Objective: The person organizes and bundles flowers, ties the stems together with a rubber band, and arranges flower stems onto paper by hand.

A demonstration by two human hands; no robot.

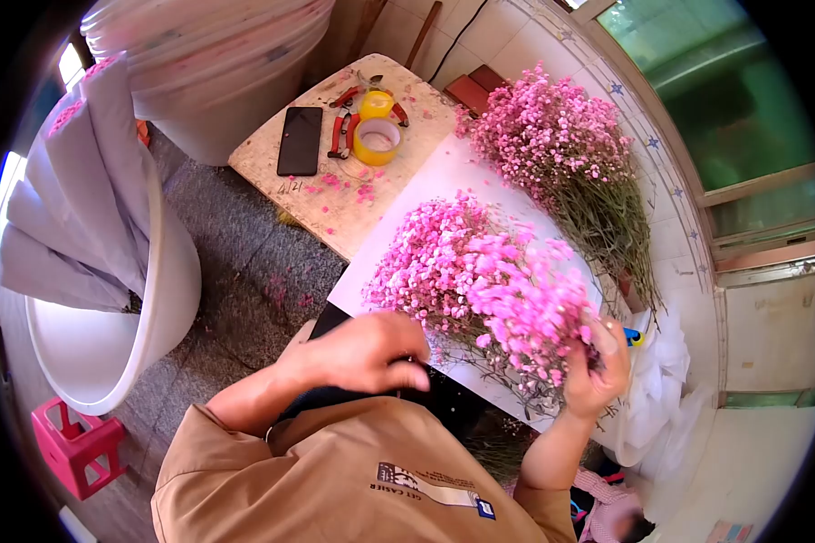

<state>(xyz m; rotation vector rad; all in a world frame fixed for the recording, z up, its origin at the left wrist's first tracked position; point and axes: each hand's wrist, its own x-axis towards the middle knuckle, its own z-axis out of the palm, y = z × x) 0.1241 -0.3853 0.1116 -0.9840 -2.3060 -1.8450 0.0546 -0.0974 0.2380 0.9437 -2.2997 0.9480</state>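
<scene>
My right hand [598, 366] is closed round the stems of a bunch of pink baby's breath [530, 299], whose blossoms look slightly blurred. Under and beside it lies a larger pile of pink baby's breath [435, 258] on a white sheet [407, 190]. To the left, just off the sheet's near edge, my left hand [362, 351] has its fingers curled in, thumb pointing right; whatever it may hold is hidden. Farther back on the sheet rests another big bundle of pink baby's breath [557, 136], its green stems toward me.
A wooden board [263, 204] carries a phone [300, 141], red-handled pliers [342, 131] and yellow tape rolls [377, 141]. On the left stand a white tub [167, 299] with grey wrapped bundles and a pink stool [80, 448]. Another person [611, 507] appears at lower right.
</scene>
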